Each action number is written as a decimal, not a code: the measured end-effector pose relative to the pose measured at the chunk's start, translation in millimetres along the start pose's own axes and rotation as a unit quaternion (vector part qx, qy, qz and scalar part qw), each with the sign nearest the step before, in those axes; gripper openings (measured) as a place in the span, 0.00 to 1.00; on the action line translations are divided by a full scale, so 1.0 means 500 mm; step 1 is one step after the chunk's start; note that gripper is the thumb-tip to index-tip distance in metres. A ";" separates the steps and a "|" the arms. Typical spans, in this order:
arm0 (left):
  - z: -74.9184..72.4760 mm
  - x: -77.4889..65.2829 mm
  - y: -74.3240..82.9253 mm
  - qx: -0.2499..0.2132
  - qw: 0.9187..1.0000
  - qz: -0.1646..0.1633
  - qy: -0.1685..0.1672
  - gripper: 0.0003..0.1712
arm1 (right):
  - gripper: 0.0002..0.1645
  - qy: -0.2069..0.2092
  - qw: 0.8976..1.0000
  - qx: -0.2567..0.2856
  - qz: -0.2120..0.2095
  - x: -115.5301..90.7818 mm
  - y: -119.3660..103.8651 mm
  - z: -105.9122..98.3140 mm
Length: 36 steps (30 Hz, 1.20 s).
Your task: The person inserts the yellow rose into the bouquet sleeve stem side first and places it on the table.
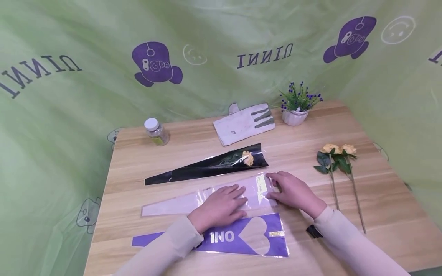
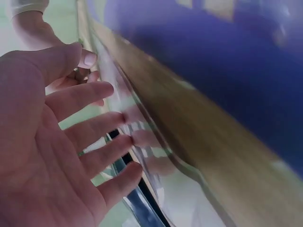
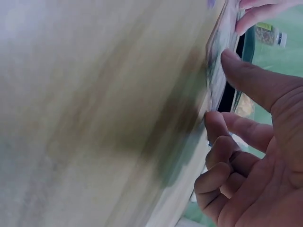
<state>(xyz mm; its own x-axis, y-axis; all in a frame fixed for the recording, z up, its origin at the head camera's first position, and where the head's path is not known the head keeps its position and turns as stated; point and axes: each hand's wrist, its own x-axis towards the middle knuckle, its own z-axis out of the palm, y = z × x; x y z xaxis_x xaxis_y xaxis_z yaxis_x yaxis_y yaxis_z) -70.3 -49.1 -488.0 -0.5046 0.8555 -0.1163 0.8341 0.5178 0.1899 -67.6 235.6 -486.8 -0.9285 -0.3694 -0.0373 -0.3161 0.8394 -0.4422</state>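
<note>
A pale pink clear-fronted flower sleeve (image 1: 172,205) lies flat on the table, its narrow end to the left. My left hand (image 1: 219,207) rests on its middle with the fingers spread and nearly straight. At the sleeve's wide end is my right hand (image 1: 295,191), thumb and index finger apart at the edge; in the right wrist view the other fingers (image 3: 213,182) are loosely curled. Nearer me is a purple sleeve (image 1: 238,223) with a heart-shaped window, partly hidden by the left forearm. Beyond the pink one, a black sleeve (image 1: 193,171) holds a yellow rose (image 1: 247,158).
Two yellow artificial roses (image 1: 340,150) with long stems lie on the right of the wooden table (image 1: 386,207). Along the back stand a white-capped jar (image 1: 157,132), a pair of work gloves (image 1: 241,124) and a potted purple plant (image 1: 296,115). A small black object (image 1: 313,231) lies by the right wrist.
</note>
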 end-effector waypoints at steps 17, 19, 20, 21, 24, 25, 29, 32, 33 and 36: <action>0.009 0.010 -0.012 0.000 1.000 0.008 0.020 0.27 | 0.19 0.061 0.975 0.208 0.048 0.000 0.005 0.014; 0.008 0.010 -0.011 0.004 1.000 0.008 0.025 0.27 | 0.22 0.064 0.969 0.232 0.060 -0.002 0.000 0.014; 0.009 0.012 -0.010 0.007 0.999 0.010 0.031 0.27 | 0.24 0.067 0.966 0.241 0.064 -0.003 -0.001 0.014; 0.009 0.014 -0.009 0.011 0.999 0.013 0.038 0.27 | 0.26 0.069 0.963 0.249 0.069 -0.004 -0.003 0.015; 0.005 0.025 0.000 0.011 0.998 0.022 0.055 0.27 | 0.30 0.080 0.956 0.269 0.086 -0.007 -0.005 0.019; 0.004 0.031 0.005 0.008 0.998 0.027 0.058 0.27 | 0.31 0.083 0.953 0.277 0.092 -0.007 -0.004 0.020; 0.000 0.052 0.021 -0.011 0.998 0.040 0.042 0.27 | 0.30 0.092 0.942 0.304 0.109 -0.010 -0.001 0.023; 0.001 0.061 0.028 -0.014 0.999 0.038 0.017 0.27 | 0.27 0.094 0.941 0.305 0.109 -0.010 0.002 0.025; 0.002 0.063 0.028 -0.013 0.999 0.036 0.011 0.28 | 0.26 0.095 0.943 0.301 0.108 -0.011 0.003 0.026; 0.004 0.068 0.030 -0.009 1.000 0.030 0.000 0.27 | 0.22 0.097 0.946 0.290 0.103 -0.011 0.006 0.028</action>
<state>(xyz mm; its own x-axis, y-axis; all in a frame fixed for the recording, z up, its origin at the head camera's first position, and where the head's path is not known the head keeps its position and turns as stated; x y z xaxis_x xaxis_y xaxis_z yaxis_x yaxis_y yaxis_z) -74.6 -12.5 -491.1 -0.4544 0.8847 -0.1036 0.8586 0.4660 0.2138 -60.5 234.4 -500.6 -0.9949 -0.0939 -0.0366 -0.0158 0.5041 -0.8635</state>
